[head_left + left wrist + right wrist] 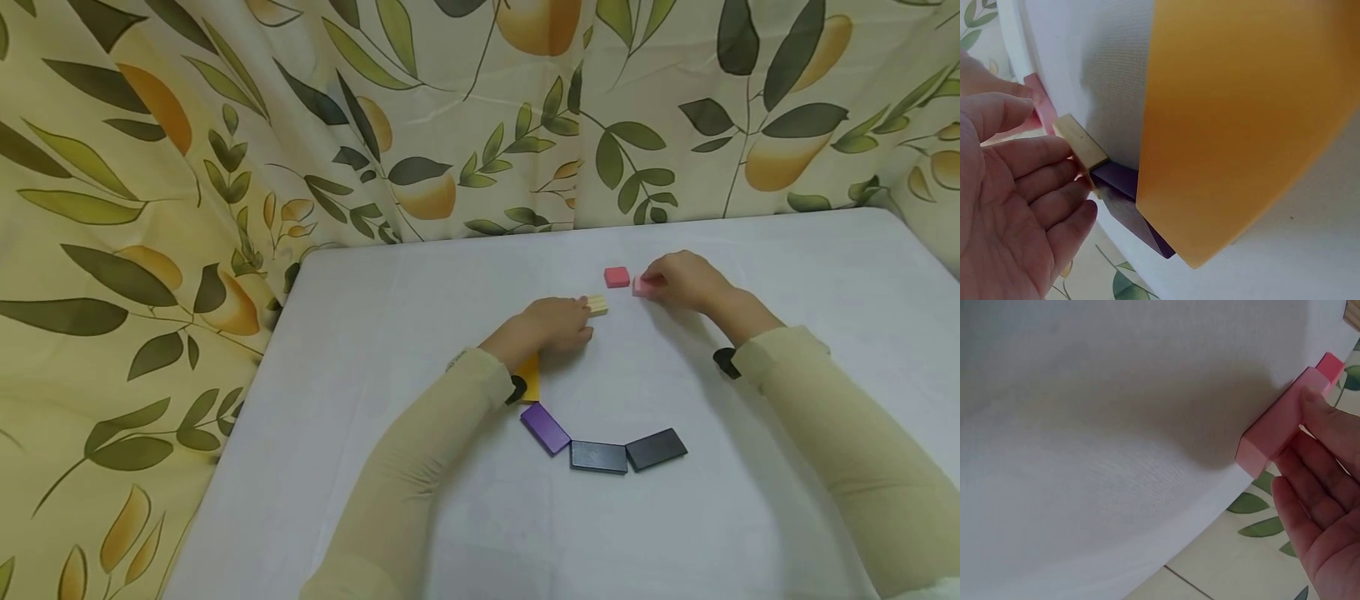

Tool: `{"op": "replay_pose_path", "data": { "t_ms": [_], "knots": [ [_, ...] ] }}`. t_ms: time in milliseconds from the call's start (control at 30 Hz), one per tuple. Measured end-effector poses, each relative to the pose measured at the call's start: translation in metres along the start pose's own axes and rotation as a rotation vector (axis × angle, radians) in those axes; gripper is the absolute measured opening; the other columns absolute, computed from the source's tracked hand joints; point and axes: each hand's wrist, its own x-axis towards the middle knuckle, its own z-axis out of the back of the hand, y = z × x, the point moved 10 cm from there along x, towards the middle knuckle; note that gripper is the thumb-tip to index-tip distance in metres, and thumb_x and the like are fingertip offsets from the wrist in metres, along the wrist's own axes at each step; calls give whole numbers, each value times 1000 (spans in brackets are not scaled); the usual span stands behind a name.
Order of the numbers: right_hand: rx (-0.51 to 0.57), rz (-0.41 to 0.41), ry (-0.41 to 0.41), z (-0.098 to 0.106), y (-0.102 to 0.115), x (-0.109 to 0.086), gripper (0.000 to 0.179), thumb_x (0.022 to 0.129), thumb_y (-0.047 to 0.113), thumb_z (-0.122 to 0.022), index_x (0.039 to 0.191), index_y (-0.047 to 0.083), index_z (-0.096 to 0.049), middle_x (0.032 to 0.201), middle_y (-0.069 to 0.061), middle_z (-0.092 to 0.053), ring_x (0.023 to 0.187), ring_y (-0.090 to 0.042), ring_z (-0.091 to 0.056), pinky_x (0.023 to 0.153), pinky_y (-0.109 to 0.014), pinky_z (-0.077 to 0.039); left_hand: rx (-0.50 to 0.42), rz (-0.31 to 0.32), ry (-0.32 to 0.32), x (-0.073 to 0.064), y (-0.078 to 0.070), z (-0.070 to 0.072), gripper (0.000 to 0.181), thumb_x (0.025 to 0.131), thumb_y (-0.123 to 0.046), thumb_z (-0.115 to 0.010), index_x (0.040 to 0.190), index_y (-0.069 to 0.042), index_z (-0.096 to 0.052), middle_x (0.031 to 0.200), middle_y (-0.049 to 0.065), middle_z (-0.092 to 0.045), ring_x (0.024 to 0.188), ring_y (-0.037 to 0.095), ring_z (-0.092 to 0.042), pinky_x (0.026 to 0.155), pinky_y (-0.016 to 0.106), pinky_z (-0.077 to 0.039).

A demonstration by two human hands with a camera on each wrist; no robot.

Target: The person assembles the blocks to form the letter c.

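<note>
My right hand (686,279) pinches a light pink block (1282,419) between thumb and fingers, its lower edge at the white tabletop. Just left of it lies a deeper pink block (617,277). My left hand (557,323) has its fingers fairly straight, the tips touching a cream block (597,306), and the thumb stands apart. In the left wrist view a dark purple block (1132,215) meets the cream one; the hand hides it from the head view. A large-looking orange-yellow block (1229,125) comes after it, partly under the left wrist in the head view.
The curve of blocks continues toward the front with a purple block (545,429), a dark grey block (598,457) and a black block (656,450). The white table (420,333) ends at a leaf-and-fruit patterned curtain (480,125) behind and on the left.
</note>
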Motion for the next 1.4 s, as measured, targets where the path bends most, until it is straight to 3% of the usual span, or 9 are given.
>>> {"op": "replay_pose_path", "data": {
  "t_ms": [267, 500, 1400],
  "knots": [
    [-4, 35, -20, -2, 9, -5, 22, 81, 3, -67, 99, -11, -66, 95, -24, -64, 92, -40, -57, 85, -52, -41, 2, -5, 0, -3, -1, 1, 52, 99, -38, -31, 144, -11, -30, 149, 1, -24, 134, 13, -26, 105, 26, -21],
    [16, 6, 2, -8, 10, -6, 26, 81, 1, -67, 103, -12, -64, 101, -27, -62, 98, -42, -55, 88, -53, -39, -14, -8, -6, -3, -1, 1, 52, 99, -37, -30, 144, -11, -30, 149, 1, -24, 133, 13, -26, 105, 25, -21],
    [-15, 98, 2, -9, 35, -12, 24, 78, 1, -71, 99, -10, -66, 91, -20, -65, 82, -32, -57, 80, -48, -45, -24, -16, -10, -1, -1, 2, 51, 99, -37, -30, 143, -11, -33, 149, 1, -25, 132, 14, -28, 105, 26, -22]
  ]
}}
